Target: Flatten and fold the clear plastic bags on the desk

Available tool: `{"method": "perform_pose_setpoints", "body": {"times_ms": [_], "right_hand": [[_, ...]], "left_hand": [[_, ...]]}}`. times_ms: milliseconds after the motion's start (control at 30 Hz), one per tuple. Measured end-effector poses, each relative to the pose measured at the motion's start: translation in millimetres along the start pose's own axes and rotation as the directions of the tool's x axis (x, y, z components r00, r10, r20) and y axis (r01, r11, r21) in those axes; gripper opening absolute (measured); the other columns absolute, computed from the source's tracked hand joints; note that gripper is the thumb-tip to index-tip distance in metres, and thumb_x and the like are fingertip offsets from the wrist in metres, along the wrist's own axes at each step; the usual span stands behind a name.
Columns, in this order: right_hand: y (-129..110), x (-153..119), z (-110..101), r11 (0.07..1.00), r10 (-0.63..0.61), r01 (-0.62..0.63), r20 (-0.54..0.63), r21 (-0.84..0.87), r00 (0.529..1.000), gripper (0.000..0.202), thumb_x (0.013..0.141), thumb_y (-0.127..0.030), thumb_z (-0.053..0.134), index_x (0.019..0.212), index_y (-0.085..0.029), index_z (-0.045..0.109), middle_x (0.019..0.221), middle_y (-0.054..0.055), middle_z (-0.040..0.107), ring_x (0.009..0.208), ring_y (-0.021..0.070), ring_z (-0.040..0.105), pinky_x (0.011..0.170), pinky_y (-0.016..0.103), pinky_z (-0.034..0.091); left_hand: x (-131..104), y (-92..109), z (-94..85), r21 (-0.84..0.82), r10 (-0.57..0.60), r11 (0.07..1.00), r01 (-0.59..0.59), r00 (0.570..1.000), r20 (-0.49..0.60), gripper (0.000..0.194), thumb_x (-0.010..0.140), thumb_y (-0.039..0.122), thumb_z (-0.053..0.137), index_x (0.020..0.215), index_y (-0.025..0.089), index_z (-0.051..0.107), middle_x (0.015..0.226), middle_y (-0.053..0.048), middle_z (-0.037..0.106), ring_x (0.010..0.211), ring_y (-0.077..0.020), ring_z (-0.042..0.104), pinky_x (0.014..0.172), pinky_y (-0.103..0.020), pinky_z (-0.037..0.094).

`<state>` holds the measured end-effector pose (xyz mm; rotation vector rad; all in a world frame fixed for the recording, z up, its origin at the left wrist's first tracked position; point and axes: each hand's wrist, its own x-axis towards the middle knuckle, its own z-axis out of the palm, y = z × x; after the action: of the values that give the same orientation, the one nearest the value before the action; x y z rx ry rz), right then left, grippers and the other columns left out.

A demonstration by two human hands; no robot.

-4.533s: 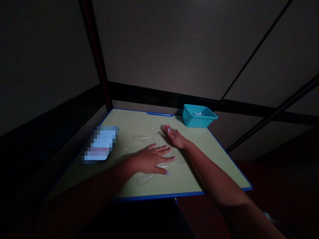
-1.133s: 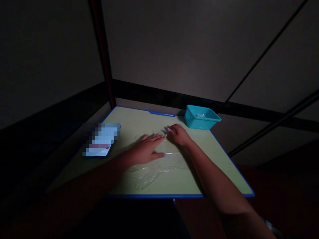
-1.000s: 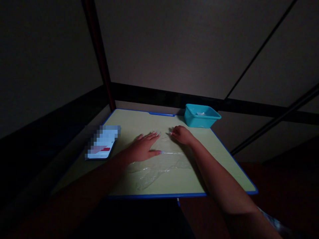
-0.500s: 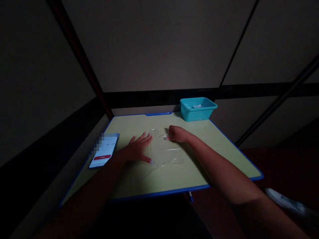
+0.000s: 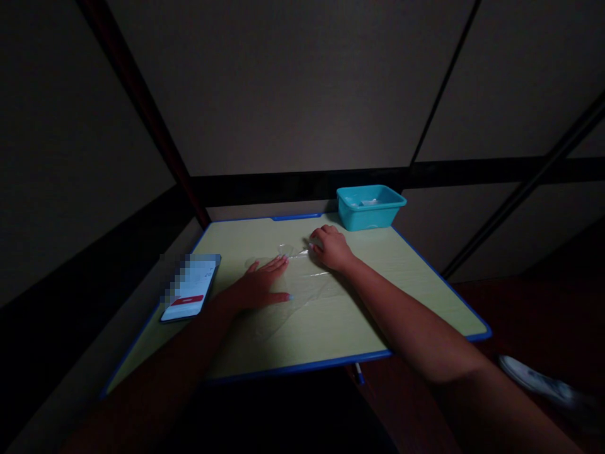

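A clear, thin plastic bag (image 5: 307,287) lies spread on the pale tabletop (image 5: 363,328), with shiny creases running across it. My left hand (image 5: 261,287) rests flat on its left part, fingers spread and thumb apart. At the bag's far right side, my right hand (image 5: 329,247) has its fingers curled, thumb and fingertips at the film's edge. A crease in the film runs up to those fingertips. The exact grip is partly hidden by the curled fingers.
On the table's left side lies a phone (image 5: 191,287) with a lit screen, partly blurred out. A turquoise plastic basket (image 5: 368,217) holding something whitish stands at the far right corner. Blue edging rims the table; a shoe (image 5: 539,381) is on the floor at right.
My right hand has shifted slightly away from me, its fingers less tightly curled, and the film's creases have changed. My left hand stays flat. The whole view has moved a little.
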<state>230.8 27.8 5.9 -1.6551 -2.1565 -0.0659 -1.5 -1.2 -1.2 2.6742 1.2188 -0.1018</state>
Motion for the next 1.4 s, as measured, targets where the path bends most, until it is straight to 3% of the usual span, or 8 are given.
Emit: {"method": "perform_pose_setpoints", "body": {"times_ms": [200, 333, 567, 733, 867, 1033, 1167, 1400], "right_hand": [[-20, -14, 2, 0.961, -0.218, 0.204, 0.057, 0.184, 0.974, 0.050, 0.086, -0.043, 0.049, 0.129, -0.019, 0.045, 0.139, 0.015, 0.039, 0.129, 0.0273, 0.031, 0.103, 0.050, 0.023], [-30, -22, 8, 0.937, -0.322, 0.277, 0.215, 0.212, 0.922, 0.064, 0.088, -0.050, 0.040, 0.143, -0.022, 0.024, 0.152, 0.011, 0.016, 0.138, 0.0274, 0.012, 0.105, 0.060, 0.007], [-15, -17, 13, 0.992, -0.124, 0.102, 0.507, 0.071, 0.853, 0.066, 0.090, -0.055, 0.029, 0.146, -0.024, 0.014, 0.152, 0.009, 0.002, 0.139, 0.0292, 0.002, 0.101, 0.066, 0.003], [6, -8, 8, 0.999, 0.045, -0.027, 0.521, -0.042, 0.852, 0.064, 0.089, -0.059, 0.028, 0.145, -0.033, 0.015, 0.153, 0.005, 0.004, 0.138, 0.0302, 0.001, 0.100, 0.068, 0.003], [16, -6, 6, 0.967, 0.212, -0.143, 0.358, -0.210, 0.909, 0.061, 0.089, -0.053, 0.033, 0.145, -0.028, 0.022, 0.152, 0.009, 0.006, 0.138, 0.0316, 0.002, 0.099, 0.069, -0.001], [-5, -15, 7, 0.994, -0.015, 0.044, 0.271, -0.101, 0.962, 0.062, 0.092, -0.046, 0.031, 0.146, -0.021, 0.016, 0.152, 0.011, 0.001, 0.139, 0.0257, 0.002, 0.102, 0.064, 0.001], [-27, -23, 13, 0.966, -0.259, 0.245, 0.371, 0.085, 0.892, 0.062, 0.092, -0.048, 0.030, 0.147, -0.023, 0.013, 0.152, 0.007, 0.005, 0.139, 0.0244, 0.005, 0.105, 0.060, 0.006], [-22, -20, 10, 0.994, -0.098, 0.106, 0.517, 0.013, 0.850, 0.060, 0.093, -0.053, 0.016, 0.146, -0.028, 0.010, 0.152, 0.005, 0.003, 0.139, 0.0256, 0.001, 0.104, 0.061, 0.008]], "left_hand": [[4, -11, 4.6, 0.017, -0.160, 0.986, 0.163, 0.978, -0.131, 0.067, 0.092, 0.053, 0.016, 0.146, 0.013, 0.011, 0.151, -0.013, 0.010, 0.139, -0.0258, 0.008, 0.107, -0.056, 0.013], [5, -5, 6.4, 0.042, -0.100, 0.993, 0.107, 0.986, -0.134, 0.082, 0.086, 0.063, 0.027, 0.146, 0.012, 0.008, 0.151, -0.015, 0.010, 0.139, -0.0275, 0.008, 0.108, -0.055, 0.010], [5, 0, 11.5, 0.065, -0.035, 0.997, 0.038, 0.999, -0.040, 0.104, 0.072, 0.076, 0.042, 0.146, 0.011, 0.009, 0.150, -0.018, 0.007, 0.139, -0.0314, 0.010, 0.108, -0.055, 0.008], [4, -3, 8.1, 0.040, -0.017, 0.999, 0.018, 1.000, -0.027, 0.106, 0.070, 0.076, 0.044, 0.146, 0.011, 0.008, 0.151, -0.017, 0.006, 0.139, -0.0317, 0.009, 0.108, -0.056, 0.008], [4, -4, 5.7, 0.020, 0.006, 1.000, -0.006, 1.000, -0.007, 0.105, 0.069, 0.074, 0.049, 0.146, 0.016, 0.009, 0.151, -0.016, 0.006, 0.139, -0.0308, 0.009, 0.109, -0.053, 0.006], [2, -1, 0.3, -0.004, -0.008, 1.000, 0.008, 0.997, -0.074, 0.088, 0.079, 0.066, 0.043, 0.146, 0.017, 0.012, 0.151, -0.013, 0.009, 0.139, -0.0288, 0.010, 0.108, -0.055, 0.005], [1, 0, -1.7, -0.037, 0.002, 0.999, -0.006, 0.995, -0.102, 0.079, 0.085, 0.061, 0.037, 0.145, 0.016, 0.013, 0.151, -0.012, 0.011, 0.139, -0.0258, 0.011, 0.109, -0.053, 0.005], [1, -3, 2.6, -0.017, 0.036, 0.999, -0.036, 0.999, 0.024, 0.103, 0.071, 0.071, 0.050, 0.146, 0.016, 0.008, 0.151, -0.014, 0.006, 0.139, -0.0288, 0.007, 0.107, -0.057, 0.002]]}}
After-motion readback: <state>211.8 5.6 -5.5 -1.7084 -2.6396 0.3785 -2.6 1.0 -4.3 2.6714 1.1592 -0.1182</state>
